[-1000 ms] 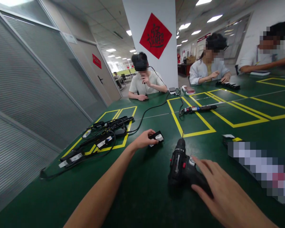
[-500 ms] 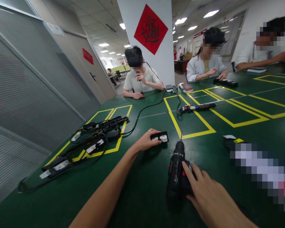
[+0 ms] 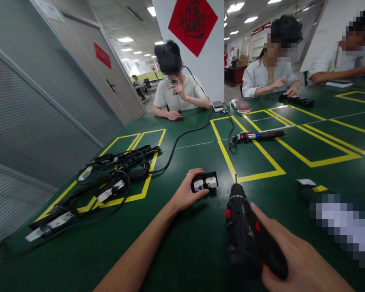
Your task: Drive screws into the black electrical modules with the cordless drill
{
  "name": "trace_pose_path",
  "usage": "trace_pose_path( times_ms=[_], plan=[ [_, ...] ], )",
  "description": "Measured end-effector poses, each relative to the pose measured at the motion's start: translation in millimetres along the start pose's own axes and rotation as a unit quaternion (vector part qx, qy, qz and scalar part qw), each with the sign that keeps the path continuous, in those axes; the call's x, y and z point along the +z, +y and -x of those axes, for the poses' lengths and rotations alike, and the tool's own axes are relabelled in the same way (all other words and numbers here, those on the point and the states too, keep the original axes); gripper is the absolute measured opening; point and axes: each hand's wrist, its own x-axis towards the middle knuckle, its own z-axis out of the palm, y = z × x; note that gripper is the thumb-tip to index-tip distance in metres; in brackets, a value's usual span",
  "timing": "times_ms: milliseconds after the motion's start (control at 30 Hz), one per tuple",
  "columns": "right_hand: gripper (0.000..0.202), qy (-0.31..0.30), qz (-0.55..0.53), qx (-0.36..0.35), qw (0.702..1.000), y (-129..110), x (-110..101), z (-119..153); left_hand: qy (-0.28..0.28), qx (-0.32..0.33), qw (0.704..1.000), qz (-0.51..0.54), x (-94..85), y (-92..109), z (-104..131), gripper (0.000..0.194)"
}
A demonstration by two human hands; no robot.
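Observation:
My left hand [image 3: 187,192] is closed around the left end of a small black open-topped case [image 3: 213,177] with white and blue parts inside, low over the green table. A black cordless drill [image 3: 241,227] with red buttons is in my right hand [image 3: 298,251], which grips the handle from the right. A thin bit [image 3: 235,178] points away from me, close to the right of the case. Some of the right fingers are hidden behind the drill.
Black assemblies with cables [image 3: 121,170] lie at left among yellow tape. A pen-like tool with a blue band [image 3: 258,135] lies beyond the drill. A partly blurred dark package [image 3: 310,190] is at right. Several people sit at the table's far side, one with a black strip [image 3: 298,99].
My right hand has moved from resting fingers beside the drill to gripping its handle, and the drill has rolled onto a different angle. The left hand has turned the case slightly towards me.

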Motion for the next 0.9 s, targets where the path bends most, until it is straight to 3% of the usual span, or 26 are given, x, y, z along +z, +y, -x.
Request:
trace_pose_path(
  times_ms=[100,200,433,567,700,800,900],
  plan=[
    [0.097,0.066,-0.071,-0.002,0.995,-2.0,-10.8,-0.9,-0.002,0.011,1.000,-0.013,-0.4,0.3,-0.2,0.058],
    [0.085,0.116,-0.090,0.016,0.989,-3.8,-6.9,1.3,-0.004,0.022,0.999,-0.028,-0.2,0.9,0.4,0.056],
    [0.057,0.145,-0.129,0.033,0.980,-3.1,10.7,7.0,0.011,0.051,0.997,-0.059,3.7,-2.0,2.2,0.051],
    [0.045,0.105,-0.261,0.057,0.958,-5.3,2.5,4.0,0.017,0.061,0.995,-0.075,6.4,-4.0,3.5,0.052],
    [0.031,0.027,-0.432,0.048,0.900,-7.5,-4.7,1.2,0.024,0.063,0.994,-0.087,8.8,-5.8,4.2,0.051],
    [0.025,0.029,-0.483,0.044,0.874,-6.5,-5.0,3.1,0.029,0.065,0.993,-0.090,9.2,-6.2,4.5,0.048],
    [0.022,0.018,-0.491,0.027,0.870,-4.6,-4.5,6.7,0.030,0.070,0.993,-0.094,8.7,-5.9,4.3,0.046]
  ],
)
